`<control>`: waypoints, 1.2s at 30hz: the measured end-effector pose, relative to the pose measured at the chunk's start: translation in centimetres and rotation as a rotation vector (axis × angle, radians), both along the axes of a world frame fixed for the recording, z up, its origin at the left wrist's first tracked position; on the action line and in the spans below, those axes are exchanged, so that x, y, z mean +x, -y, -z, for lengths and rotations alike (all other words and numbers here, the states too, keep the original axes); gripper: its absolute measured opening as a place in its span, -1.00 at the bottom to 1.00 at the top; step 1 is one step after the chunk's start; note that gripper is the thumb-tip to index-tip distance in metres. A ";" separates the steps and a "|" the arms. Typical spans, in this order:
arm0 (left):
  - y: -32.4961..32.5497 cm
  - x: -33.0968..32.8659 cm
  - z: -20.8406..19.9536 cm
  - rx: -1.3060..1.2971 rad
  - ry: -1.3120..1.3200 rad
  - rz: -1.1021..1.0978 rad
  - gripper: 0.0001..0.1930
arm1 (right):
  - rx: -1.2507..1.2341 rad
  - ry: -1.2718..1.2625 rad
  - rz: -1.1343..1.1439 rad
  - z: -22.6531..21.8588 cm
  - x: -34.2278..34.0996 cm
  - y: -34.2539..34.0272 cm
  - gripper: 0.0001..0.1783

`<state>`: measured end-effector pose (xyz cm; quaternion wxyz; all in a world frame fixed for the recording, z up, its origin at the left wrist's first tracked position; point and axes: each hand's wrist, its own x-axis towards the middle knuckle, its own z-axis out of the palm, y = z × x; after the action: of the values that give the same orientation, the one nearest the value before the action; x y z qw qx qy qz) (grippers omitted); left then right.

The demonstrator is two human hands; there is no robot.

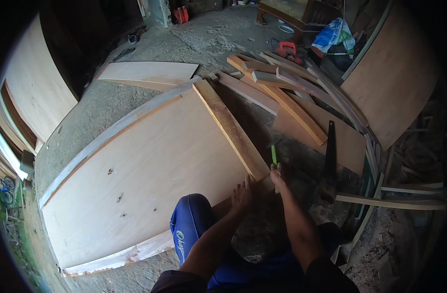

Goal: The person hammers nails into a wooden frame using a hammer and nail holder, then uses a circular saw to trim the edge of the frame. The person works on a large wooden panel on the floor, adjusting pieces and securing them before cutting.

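Note:
A pale plywood panel (pixel 135 171) lies in front of me with wooden strips along its far and near edges. A wooden board (pixel 228 127) lies across its right end. My left hand (pixel 242 196) rests by the board's near end, fingers stretched out over the panel, holding nothing. My right hand (pixel 278 177), just right of that end, is closed around the bright green handle of what looks like a hammer (pixel 274 155). Its head is faint against the dark floor. My blue-clad knee (pixel 194 215) is at the panel's near edge.
Timber lengths (pixel 292 105) are heaped at the far right, near a handsaw (pixel 330 146) and a red power tool (pixel 288 50). Thin plywood offcuts (pixel 150 72) lie beyond the panel. Large sheets lean at the left (pixel 35 83) and right (pixel 394 78).

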<state>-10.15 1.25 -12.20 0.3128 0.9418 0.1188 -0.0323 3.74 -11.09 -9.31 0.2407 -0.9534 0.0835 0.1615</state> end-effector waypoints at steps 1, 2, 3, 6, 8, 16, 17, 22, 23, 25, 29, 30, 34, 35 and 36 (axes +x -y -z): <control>0.3 -0.2 -0.5 -0.018 -0.014 -0.041 -0.17 | -0.021 -0.012 -0.027 0.4 -0.6 0.3 -0.29; 0.7 -0.2 -1.1 -0.036 -0.027 -0.082 -0.16 | -0.042 -0.022 -0.053 0.8 -1.0 0.6 -0.29; 1.3 -0.4 -2.2 -0.061 -0.043 -0.114 -0.15 | -0.056 -0.035 -0.063 1.0 -1.7 1.2 -0.30; 3.4 -1.1 -3.4 -0.208 -0.145 -0.259 -0.12 | -0.115 0.031 -0.069 3.2 -3.5 4.5 -0.32; 3.9 -2.1 -4.0 -0.200 -0.262 -0.384 -0.07 | -0.030 -0.159 -0.032 1.9 -5.6 3.9 -0.26; 8.1 4.4 -3.0 -0.092 0.144 -0.564 0.16 | 0.280 -0.065 -0.013 3.2 -2.9 5.1 -0.26; 7.4 3.0 -2.2 -0.065 0.092 -0.588 0.16 | 0.452 -0.252 0.003 -1.6 -3.4 3.5 -0.25; 7.3 3.5 -3.0 -0.003 0.032 -0.557 0.12 | 0.395 -0.135 -0.297 -8.0 5.2 0.7 -0.39; 7.9 4.0 -2.9 0.005 0.019 -0.544 0.13 | 0.359 0.127 -0.456 -4.6 7.9 0.5 -0.41; 7.6 4.0 -2.7 0.055 -0.030 -0.549 0.14 | 0.381 0.173 -0.511 -4.0 11.8 -3.7 -0.43; 7.0 4.0 -3.0 -0.012 -0.103 -0.537 0.12 | 0.512 0.306 -0.569 -4.8 17.0 -11.7 -0.42; 6.8 3.9 -2.8 -0.016 -0.086 -0.537 0.11 | 0.512 0.298 -0.567 -4.5 17.4 -12.7 -0.41; 7.5 4.2 -3.2 -0.067 -0.069 -0.516 0.10 | 0.421 0.291 -0.504 -0.5 18.0 -12.6 -0.47; 7.2 4.5 -3.4 -0.077 -0.070 -0.519 0.10 | 0.376 0.301 -0.449 1.2 16.4 -11.4 -0.50; 6.9 4.7 -3.4 -0.068 -0.065 -0.518 0.09 | 0.337 0.329 -0.384 2.8 14.2 -9.8 -0.53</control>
<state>-5.49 -5.62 -8.80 0.3379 0.8675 0.3648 0.0146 17.91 -1.25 -12.07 0.3711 -0.9117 -0.1662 0.0589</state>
